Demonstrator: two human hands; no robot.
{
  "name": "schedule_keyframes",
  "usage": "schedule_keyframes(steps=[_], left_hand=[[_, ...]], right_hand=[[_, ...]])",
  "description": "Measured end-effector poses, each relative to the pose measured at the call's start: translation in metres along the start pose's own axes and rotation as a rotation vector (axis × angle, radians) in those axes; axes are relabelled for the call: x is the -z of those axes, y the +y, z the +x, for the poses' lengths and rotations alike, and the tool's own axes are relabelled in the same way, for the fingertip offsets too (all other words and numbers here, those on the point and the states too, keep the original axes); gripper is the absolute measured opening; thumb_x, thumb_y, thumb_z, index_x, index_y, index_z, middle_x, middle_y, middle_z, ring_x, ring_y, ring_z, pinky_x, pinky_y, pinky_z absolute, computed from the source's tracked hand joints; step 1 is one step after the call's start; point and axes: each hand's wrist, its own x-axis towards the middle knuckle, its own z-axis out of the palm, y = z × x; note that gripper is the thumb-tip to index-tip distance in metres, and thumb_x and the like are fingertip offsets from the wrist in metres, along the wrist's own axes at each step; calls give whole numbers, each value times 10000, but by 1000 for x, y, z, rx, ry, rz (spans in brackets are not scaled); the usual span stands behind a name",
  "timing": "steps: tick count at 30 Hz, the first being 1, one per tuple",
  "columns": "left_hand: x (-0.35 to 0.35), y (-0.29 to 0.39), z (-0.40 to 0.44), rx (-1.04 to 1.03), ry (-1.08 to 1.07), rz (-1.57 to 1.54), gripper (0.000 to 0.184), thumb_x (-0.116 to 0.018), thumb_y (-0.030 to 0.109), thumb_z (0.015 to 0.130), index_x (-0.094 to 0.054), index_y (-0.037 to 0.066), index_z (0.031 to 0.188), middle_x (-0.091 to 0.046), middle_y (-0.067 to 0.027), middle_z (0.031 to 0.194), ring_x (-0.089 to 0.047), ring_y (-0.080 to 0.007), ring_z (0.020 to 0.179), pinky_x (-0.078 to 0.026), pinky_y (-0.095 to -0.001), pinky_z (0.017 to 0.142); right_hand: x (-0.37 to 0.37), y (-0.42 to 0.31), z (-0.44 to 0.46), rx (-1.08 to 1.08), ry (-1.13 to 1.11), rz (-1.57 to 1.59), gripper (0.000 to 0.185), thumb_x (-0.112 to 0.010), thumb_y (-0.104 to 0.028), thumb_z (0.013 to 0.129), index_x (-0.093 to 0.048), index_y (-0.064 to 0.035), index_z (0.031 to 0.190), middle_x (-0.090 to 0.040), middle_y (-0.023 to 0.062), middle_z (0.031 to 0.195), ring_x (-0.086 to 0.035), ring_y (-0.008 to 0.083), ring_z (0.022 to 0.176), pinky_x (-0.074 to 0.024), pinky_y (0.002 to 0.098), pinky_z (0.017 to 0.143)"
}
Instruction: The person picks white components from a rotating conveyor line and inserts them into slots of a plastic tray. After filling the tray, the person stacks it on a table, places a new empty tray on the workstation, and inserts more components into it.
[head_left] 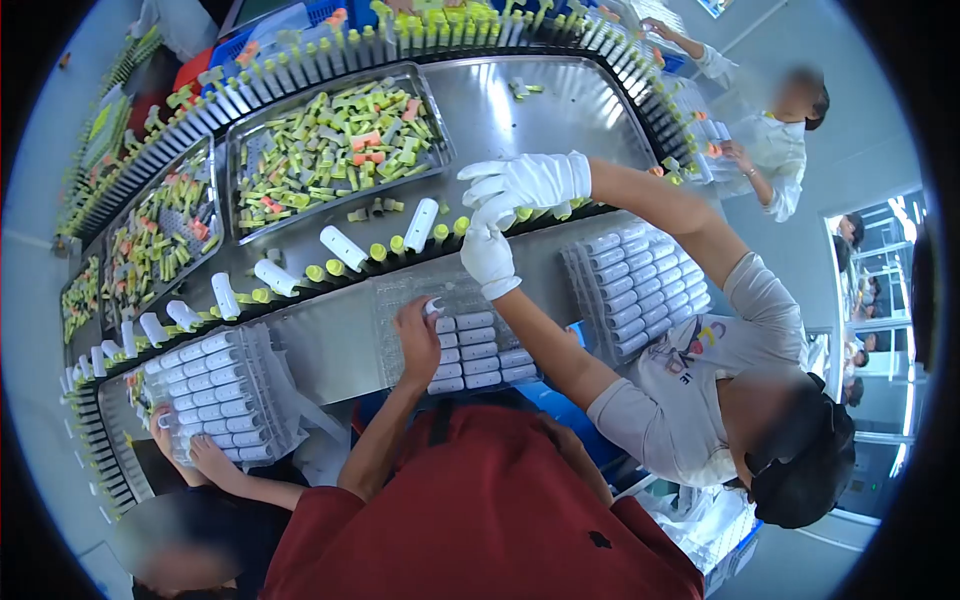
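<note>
My left hand point(418, 342) is closed, its fingertips around a small white plastic piece point(432, 308). It is raised over the left side of a clear plastic tray point(395, 300), which holds rows of white oval casings point(478, 350). Of my right arm only a bit of forearm shows beside the red shirt; the hand itself is out of sight. Past my left hand runs a conveyor with yellow-green holders point(378, 252), and some of them carry upright or tilted white half-shells point(343, 248).
A co-worker's white-gloved hands point(525, 185) reach over the conveyor from the right, beside another casing tray point(635, 285). On the left, another person's hands touch a stacked casing tray point(215, 395). Beyond lie metal trays point(440, 150) of yellow-green and orange parts.
</note>
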Motion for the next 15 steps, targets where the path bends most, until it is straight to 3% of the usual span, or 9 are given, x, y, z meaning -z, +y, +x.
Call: schedule_keyframes(steps=[2,5,9,11,14,15], left_hand=[[3,6,-2,212,-2,-191,241,-563,115,1075,-588,45,1304,-687,-173,1045,-687,-304,923,-526,-381,834],[17,15,-1,341,-85,-294,241,-456,142,1126,-563,21,1306,-675,-180,938,-672,-236,761,-518,-345,670],[38,44,13,306,81,-489,269,-405,192,1147,-541,19,1302,-663,-110,910,-612,-143,732,-501,-322,651],[47,53,24,272,196,-681,265,-424,176,1138,-538,13,1313,-662,-89,891,-595,-121,727,-493,-301,639],[66,81,46,182,237,-670,263,-426,185,1136,-580,22,1274,-668,-75,906,-588,-100,742,-485,-285,638],[73,91,53,199,156,-605,247,-457,184,1127,-593,27,1259,-677,-87,923,-613,-126,751,-497,-299,650]], right_hand=[[-30,-1,40,5,13,-64,416,-595,-171,962,-600,-20,1350,-657,200,1110,-650,355,1051,-535,496,909],[-75,3,62,8,35,-82,432,-586,-158,962,-587,-12,1369,-650,203,1116,-645,352,1054,-528,500,915],[-146,26,56,90,130,-1,455,-574,-139,962,-569,-1,1395,-641,206,1125,-638,347,1057,-520,506,924],[-121,21,45,125,97,53,438,-575,-156,972,-588,7,1379,-645,200,1170,-634,343,1100,-516,505,954],[-16,10,7,211,-20,18,420,-577,-180,987,-616,20,1355,-651,190,1237,-628,338,1164,-509,503,999],[16,19,-11,246,-54,-53,416,-577,-188,993,-625,24,1347,-653,187,1260,-627,337,1186,-507,503,1014]])
